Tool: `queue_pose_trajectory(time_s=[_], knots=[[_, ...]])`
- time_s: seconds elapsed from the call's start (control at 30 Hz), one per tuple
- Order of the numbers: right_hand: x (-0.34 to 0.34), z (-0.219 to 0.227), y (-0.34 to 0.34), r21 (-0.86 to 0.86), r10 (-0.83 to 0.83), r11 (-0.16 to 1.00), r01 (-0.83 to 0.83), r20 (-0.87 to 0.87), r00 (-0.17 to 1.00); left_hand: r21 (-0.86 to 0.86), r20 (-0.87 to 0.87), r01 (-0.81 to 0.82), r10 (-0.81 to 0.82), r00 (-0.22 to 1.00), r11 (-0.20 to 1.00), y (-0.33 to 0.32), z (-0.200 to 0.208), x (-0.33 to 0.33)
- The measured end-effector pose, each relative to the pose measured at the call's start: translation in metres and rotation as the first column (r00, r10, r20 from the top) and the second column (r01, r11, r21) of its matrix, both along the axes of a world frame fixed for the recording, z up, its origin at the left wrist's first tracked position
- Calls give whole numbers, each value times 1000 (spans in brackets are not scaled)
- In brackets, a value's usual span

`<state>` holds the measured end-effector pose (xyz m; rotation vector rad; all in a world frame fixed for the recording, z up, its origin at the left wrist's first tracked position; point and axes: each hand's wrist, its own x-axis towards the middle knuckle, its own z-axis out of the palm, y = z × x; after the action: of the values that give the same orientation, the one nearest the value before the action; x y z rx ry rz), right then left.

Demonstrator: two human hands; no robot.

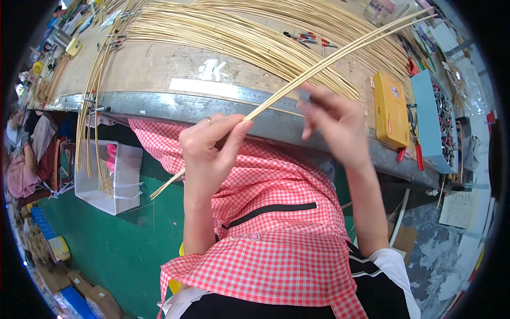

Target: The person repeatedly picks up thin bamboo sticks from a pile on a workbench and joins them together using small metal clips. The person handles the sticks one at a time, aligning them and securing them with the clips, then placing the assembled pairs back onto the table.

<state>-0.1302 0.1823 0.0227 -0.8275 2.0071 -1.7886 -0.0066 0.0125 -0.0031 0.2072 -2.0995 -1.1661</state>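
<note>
My left hand (211,151) pinches a few long, thin bamboo strips (281,94) between thumb and fingers above the front edge of the workbench. The strips slant from below the hand at lower left to the far upper right, where their tips spread apart. Just right of them, my right hand (340,119) is raised and smeared by motion, its fingers partly bent. Something small and greyish shows at its fingertips, too blurred to make out. Behind the held strips, a broad pile of loose bamboo strips (212,33) lies across the workbench.
A steel ruler (212,89) lies along the bench's metal edge (154,106). At right stand a yellow case (389,109), red-handled pliers (416,143) and a blue box (427,101) of small clips. Clamped strips (87,127) overhang at left above a white bin (127,183). Another person (26,165) sits far left.
</note>
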Motion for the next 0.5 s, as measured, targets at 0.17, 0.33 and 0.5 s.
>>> queue_pose_trajectory(time_s=[0.17, 0.33, 0.5], knots=[[38, -19, -2, -244, 98, 968, -51, 184, 978, 17, -9, 73, -73, 997, 997, 9, 4, -4], [46, -30, -9, -372, 107, 928, -4, 258, 960, 72, -8, 83, -82, 997, 994, 15, -1, -5], [50, -35, -15, -461, 151, 887, 30, 352, 924, 66, -3, 89, -89, 996, 994, 16, 2, -5]])
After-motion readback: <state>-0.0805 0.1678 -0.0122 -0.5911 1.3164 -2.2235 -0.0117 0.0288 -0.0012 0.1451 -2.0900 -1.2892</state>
